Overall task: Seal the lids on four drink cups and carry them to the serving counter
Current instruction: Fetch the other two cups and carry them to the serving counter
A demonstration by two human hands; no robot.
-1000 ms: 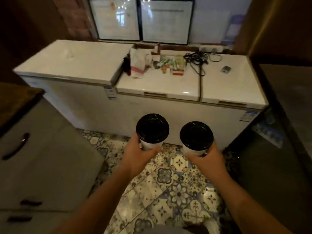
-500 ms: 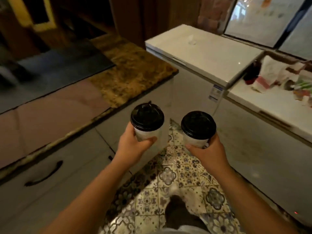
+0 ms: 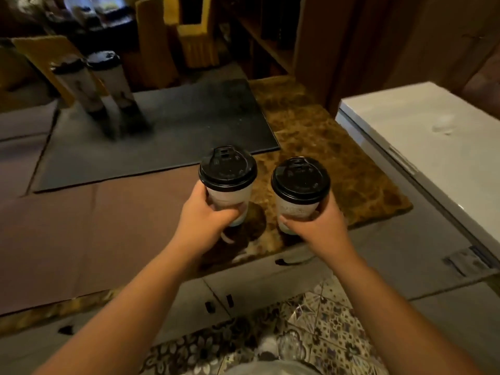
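Your left hand (image 3: pixel 205 220) and right hand (image 3: pixel 319 228) wrap fingers around two white paper cups with black lids (image 3: pixel 227 182) at frame centre; squeeze harder and a lid may pop off.

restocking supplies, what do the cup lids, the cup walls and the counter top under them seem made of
Lids: black plastic by the look, moulded rims and sip tabs, slight sheen. Cup walls: probably white matte paper with faint print. Counter top: polished brown mottled stone, or an imitation; it mirrors the cups.
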